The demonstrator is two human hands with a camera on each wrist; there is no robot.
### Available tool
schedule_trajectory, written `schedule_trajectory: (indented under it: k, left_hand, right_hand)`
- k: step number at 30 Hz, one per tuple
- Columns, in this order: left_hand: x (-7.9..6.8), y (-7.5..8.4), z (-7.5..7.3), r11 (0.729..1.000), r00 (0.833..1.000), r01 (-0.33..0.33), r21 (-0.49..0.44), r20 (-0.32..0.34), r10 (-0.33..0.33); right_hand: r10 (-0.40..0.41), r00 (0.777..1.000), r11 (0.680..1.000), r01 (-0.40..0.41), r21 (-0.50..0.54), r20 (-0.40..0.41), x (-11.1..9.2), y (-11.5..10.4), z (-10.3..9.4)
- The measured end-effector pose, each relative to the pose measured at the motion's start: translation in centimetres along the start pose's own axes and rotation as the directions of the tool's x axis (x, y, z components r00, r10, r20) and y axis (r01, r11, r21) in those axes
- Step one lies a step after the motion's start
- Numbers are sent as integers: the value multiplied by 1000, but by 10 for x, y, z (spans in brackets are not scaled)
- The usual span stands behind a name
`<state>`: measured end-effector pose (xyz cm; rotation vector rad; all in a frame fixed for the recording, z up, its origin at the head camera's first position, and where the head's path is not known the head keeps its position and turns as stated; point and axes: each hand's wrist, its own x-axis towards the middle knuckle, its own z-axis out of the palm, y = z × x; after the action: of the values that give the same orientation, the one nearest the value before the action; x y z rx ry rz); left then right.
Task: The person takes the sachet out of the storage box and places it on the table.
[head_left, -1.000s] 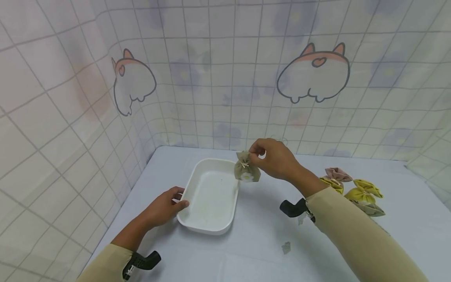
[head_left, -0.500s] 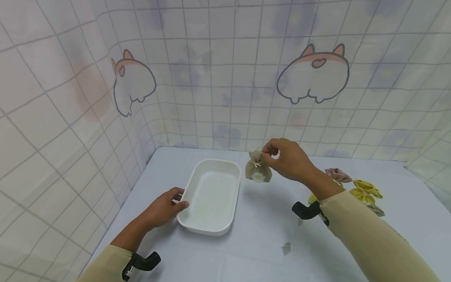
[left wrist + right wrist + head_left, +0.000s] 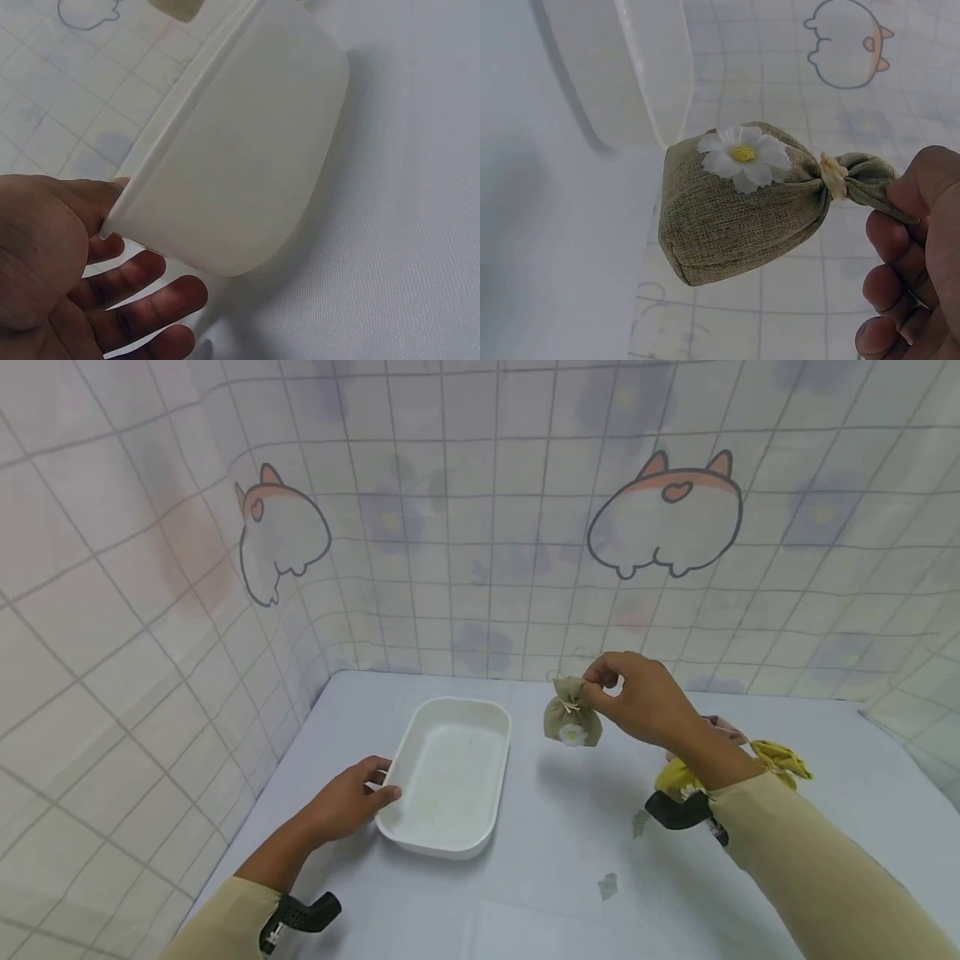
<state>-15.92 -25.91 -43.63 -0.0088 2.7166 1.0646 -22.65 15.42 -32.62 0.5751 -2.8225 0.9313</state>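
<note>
My right hand (image 3: 641,697) pinches the gathered top of a small olive-beige cloth sachet (image 3: 572,718) and holds it up over the table, to the right of the tray. In the right wrist view, the sachet (image 3: 735,225) shows a white fabric flower with a yellow centre and a pale tie at its neck. My left hand (image 3: 351,802) grips the left rim of a white plastic tray (image 3: 438,850), thumb over the edge. Seen from the left wrist, the other fingers spread under the rim beside the outer wall of the tray (image 3: 232,142).
Yellow sachets (image 3: 780,756) and a pinkish one (image 3: 723,727) lie at the right, partly behind my right forearm. Two grey scraps, the nearer scrap (image 3: 608,886) included, lie on the white tablecloth (image 3: 540,927). A grid-patterned curtain (image 3: 465,568) borders the back and left.
My right hand has moved to the right with the sachet, from beside the tray's right rim to farther from it. The left hand and the tray stay in place.
</note>
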Motion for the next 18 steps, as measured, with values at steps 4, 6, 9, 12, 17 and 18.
schedule_trajectory:
  k: [4, 6, 9, 12, 17, 18]
  left_hand:
    - [2, -2, 0, 1000, 1000, 7, -3, -3, -7]
    - [2, -2, 0, 1000, 1000, 5, -4, -2, -5]
    - [2, -2, 0, 1000, 1000, -1, -9, -2, 1]
    - [1, -3, 0, 1000, 1000, -2, -8, -5, 2]
    - [1, -2, 0, 1000, 1000, -2, -3, -7, 2]
    - [1, -2, 0, 1000, 1000, -3, -2, -7, 3]
  right_hand:
    - [3, 1000, 1000, -3, -5, -7, -5, 3, -4]
    - [3, 1000, 1000, -3, -12, -11, -7, 5, -7]
    - [-4, 1000, 1000, 4, -18, -19, -11, 7, -11]
    - [-11, 999, 1000, 10, -28, -31, -15, 9, -15]
    - [7, 999, 999, -9, -41, -37, -22, 13, -21]
    - [12, 999, 999, -13, -44, -38, -23, 14, -22]
